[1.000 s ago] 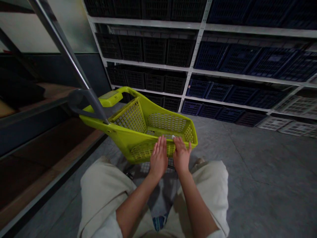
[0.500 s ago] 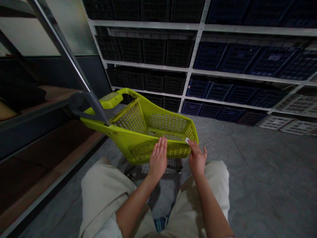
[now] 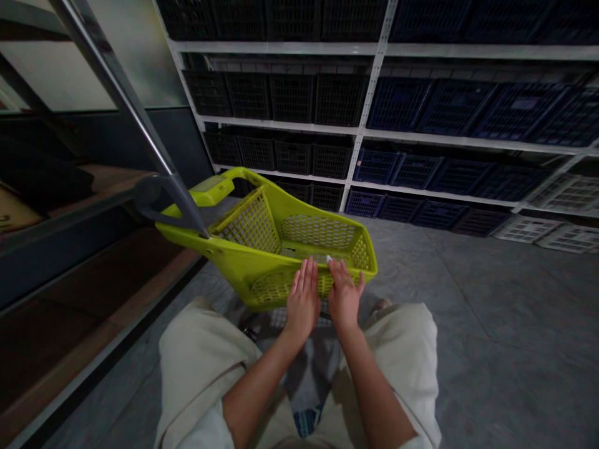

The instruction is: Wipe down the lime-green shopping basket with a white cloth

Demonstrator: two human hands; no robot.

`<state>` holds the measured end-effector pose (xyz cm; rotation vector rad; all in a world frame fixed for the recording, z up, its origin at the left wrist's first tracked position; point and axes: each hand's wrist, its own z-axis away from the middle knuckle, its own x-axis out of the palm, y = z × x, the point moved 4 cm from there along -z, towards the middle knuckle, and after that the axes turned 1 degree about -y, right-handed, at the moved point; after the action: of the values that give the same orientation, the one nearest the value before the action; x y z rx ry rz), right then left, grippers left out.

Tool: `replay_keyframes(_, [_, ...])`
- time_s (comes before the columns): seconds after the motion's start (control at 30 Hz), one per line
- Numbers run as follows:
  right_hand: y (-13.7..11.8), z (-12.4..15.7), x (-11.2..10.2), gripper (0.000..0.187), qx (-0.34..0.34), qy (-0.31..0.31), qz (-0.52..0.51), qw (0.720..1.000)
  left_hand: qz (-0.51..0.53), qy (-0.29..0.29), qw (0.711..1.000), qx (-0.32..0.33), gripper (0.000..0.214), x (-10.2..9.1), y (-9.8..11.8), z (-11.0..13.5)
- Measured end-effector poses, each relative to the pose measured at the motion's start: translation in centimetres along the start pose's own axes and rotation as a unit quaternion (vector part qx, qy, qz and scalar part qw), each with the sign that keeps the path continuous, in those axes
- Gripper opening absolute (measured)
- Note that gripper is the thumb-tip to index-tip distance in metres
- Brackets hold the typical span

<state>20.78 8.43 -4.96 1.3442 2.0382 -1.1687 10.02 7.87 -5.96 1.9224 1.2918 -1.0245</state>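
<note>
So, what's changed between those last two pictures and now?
The right hand, which had gone toward the right end of the lime-green cart, has moved back left along the near rim, beside the left hand again. The small white piece at its fingertips came with it. Nothing was visibly picked up or let go. Left hand and cart stayed put.

Two grips (image 3: 303, 304) (image 3: 344, 302), one white piece (image 3: 329, 259), one cart (image 3: 230, 263).

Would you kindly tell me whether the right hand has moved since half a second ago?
Yes: the right hand has moved left along the green cart's near rim, closer to the left hand.
</note>
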Motion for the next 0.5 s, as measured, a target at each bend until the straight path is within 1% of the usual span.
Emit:
replay_keyframes(0.07, [-2.1, -0.3, 0.6, 0.061, -0.022, -0.016, -0.022, 0.999, -0.006, 0.000, 1.000, 0.000, 0.079, 0.2, -0.2, 0.0])
replay_keyframes(0.1, [-2.7, -0.4, 0.7, 0.061, -0.030, -0.022, -0.029, 0.999, -0.009, 0.000, 1.000, 0.000, 0.078, 0.2, -0.3, 0.0])
replay_keyframes(0.13, [-2.9, -0.5, 0.7, 0.061, -0.037, -0.027, -0.032, 0.998, -0.010, -0.002, 1.000, 0.002, 0.078, 0.2, -0.4, 0.0])
replay_keyframes(0.2, [-2.3, -0.5, 0.4, 0.064, -0.054, -0.034, -0.029, 0.998, -0.009, -0.007, 1.000, 0.008, 0.078, 0.0, -0.5, 0.0])
replay_keyframes(0.27, [-0.8, -0.2, -0.3, 0.069, -0.065, -0.035, -0.014, 0.997, -0.008, -0.014, 1.000, 0.012, 0.079, -0.4, -0.6, 0.0])
replay_keyframes(0.33, [1.5, 0.1, -1.1, 0.071, -0.060, -0.024, 0.009, 0.998, -0.008, -0.021, 1.000, 0.011, 0.078, -0.7, -0.7, 0.0])
replay_keyframes(0.4, [4.2, 0.4, -2.0, 0.070, -0.039, -0.009, 0.034, 0.999, -0.004, -0.026, 1.000, 0.012, 0.078, -0.9, -0.7, 0.0])
replay_keyframes(0.5, [8.3, 1.1, -2.9, 0.066, 0.017, 0.015, 0.059, 0.998, 0.009, -0.030, 0.999, 0.014, 0.080, -0.9, -0.6, -0.1])
